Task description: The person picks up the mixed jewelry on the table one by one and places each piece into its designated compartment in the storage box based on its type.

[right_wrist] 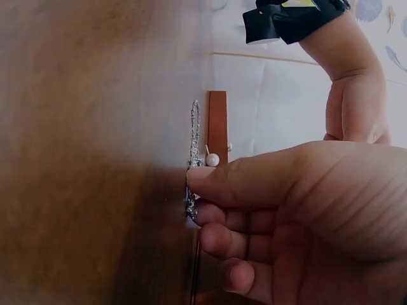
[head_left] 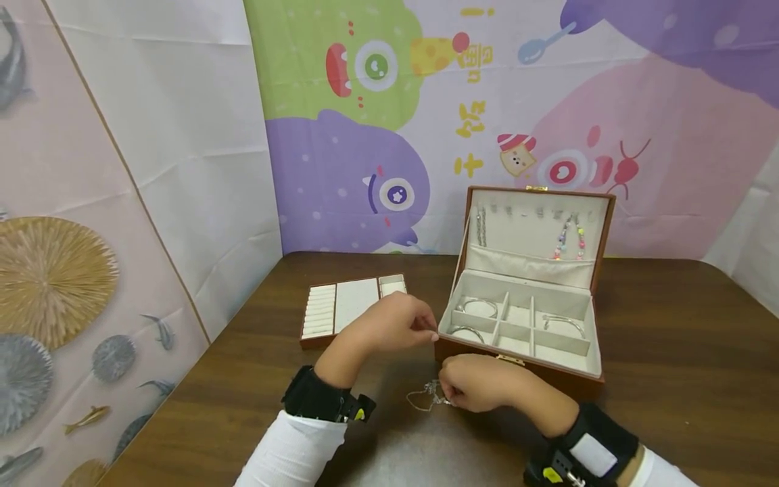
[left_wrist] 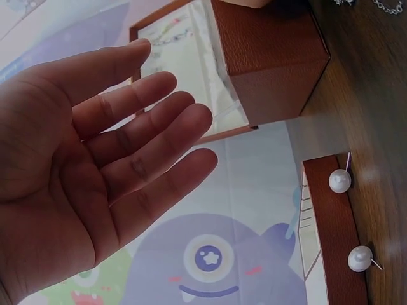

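Note:
A silver chain necklace (head_left: 420, 399) lies bunched on the table in front of the jewelry box (head_left: 523, 331). My right hand (head_left: 487, 382) pinches one end of it between thumb and index finger; in the right wrist view the chain (right_wrist: 194, 133) runs along the tabletop beyond the thumb. My left hand (head_left: 389, 321) hovers by the box's front left corner. In the left wrist view this hand (left_wrist: 108, 140) has loosely extended fingers and an empty palm. Two pearl stud earrings (left_wrist: 339, 181) lie beside the brown side of the tray.
The box's raised lid (head_left: 529, 233) carries a beaded necklace (head_left: 569, 237) and a silver chain (head_left: 481, 226) on hooks. Bracelets (head_left: 477, 308) lie in its compartments. A shallow jewelry tray (head_left: 356, 304) with ring rolls sits to the left. A cartoon cloth (head_left: 365, 169) hangs behind the table.

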`<state>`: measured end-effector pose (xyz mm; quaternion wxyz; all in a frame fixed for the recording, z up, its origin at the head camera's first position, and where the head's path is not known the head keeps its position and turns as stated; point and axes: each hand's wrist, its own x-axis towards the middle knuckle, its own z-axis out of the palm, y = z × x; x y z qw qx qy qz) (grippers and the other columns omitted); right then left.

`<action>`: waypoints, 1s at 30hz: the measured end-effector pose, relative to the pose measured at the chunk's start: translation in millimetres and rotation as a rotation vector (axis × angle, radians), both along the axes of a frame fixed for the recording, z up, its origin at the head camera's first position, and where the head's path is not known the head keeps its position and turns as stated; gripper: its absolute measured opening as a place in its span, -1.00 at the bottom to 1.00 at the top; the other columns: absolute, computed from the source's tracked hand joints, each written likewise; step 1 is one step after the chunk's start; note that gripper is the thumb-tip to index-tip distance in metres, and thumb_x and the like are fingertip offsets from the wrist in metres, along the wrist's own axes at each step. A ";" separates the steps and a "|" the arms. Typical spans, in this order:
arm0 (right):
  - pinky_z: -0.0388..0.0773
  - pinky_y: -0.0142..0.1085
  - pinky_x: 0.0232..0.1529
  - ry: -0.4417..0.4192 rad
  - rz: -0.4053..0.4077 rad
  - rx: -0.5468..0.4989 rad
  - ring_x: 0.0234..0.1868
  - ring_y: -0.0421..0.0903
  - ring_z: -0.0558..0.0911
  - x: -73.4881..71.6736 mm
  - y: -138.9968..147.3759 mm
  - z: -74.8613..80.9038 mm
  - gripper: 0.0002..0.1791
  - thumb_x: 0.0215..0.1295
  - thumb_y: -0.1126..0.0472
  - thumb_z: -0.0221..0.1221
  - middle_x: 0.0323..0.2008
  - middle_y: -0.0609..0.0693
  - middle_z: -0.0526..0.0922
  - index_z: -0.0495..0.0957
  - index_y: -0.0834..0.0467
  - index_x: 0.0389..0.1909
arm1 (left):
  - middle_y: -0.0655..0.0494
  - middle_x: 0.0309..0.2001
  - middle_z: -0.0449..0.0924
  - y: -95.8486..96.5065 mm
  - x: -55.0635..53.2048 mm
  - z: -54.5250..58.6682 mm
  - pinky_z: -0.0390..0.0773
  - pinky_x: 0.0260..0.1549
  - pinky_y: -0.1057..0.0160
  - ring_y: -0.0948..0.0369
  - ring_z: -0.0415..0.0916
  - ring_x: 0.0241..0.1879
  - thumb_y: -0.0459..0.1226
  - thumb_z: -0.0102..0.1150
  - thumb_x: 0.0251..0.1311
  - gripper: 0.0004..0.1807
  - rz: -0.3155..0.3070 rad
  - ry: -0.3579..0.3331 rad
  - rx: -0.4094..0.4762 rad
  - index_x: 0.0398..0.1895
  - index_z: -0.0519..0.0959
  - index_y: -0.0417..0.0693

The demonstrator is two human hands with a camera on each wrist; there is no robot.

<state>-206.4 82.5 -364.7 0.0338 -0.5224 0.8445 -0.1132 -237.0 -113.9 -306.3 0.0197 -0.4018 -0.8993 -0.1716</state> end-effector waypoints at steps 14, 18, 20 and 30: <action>0.27 -0.52 -0.51 -0.107 -0.016 0.034 -0.57 -0.38 0.25 9.5 -2.6 5.6 -0.74 0.05 0.42 0.24 -0.61 -0.28 0.29 0.41 0.05 -0.61 | 0.22 -0.45 0.67 0.6 2.9 1.0 0.54 -0.36 0.38 0.36 0.56 -0.43 -0.26 0.31 0.21 -0.93 -0.016 -0.001 -0.009 -0.36 0.71 -0.06; 0.28 -0.52 -0.53 -0.140 -0.013 -0.043 -0.58 -0.40 0.27 9.3 0.0 15.3 -0.75 0.06 0.45 0.19 -0.62 -0.30 0.31 0.41 0.04 -0.57 | 0.19 -0.42 0.68 -1.1 3.0 3.4 0.56 -0.34 0.39 0.35 0.60 -0.40 -0.29 0.34 0.16 -0.94 -0.025 -0.004 -0.003 -0.33 0.71 -0.09; 0.35 -0.52 -0.50 -0.139 -0.016 -0.098 -0.56 -0.40 0.32 10.7 2.2 22.5 -0.79 0.10 0.45 0.17 -0.59 -0.29 0.37 0.46 0.06 -0.53 | 0.15 -0.39 0.69 -1.5 3.3 4.3 0.56 -0.34 0.41 0.31 0.62 -0.38 -0.34 0.36 0.12 -0.93 -0.037 -0.011 0.008 -0.32 0.70 -0.12; 0.54 -0.30 -0.22 0.121 -0.086 -0.472 -0.26 -0.26 0.55 22.5 20.9 65.9 -0.78 0.29 0.43 0.13 -0.27 -0.11 0.63 0.63 0.20 -0.10 | 0.06 -0.36 0.70 1.8 5.3 1.9 0.62 -0.30 0.39 0.38 0.61 -0.36 -0.59 0.20 -0.03 -0.76 -0.256 -0.269 0.144 -0.27 0.67 -0.24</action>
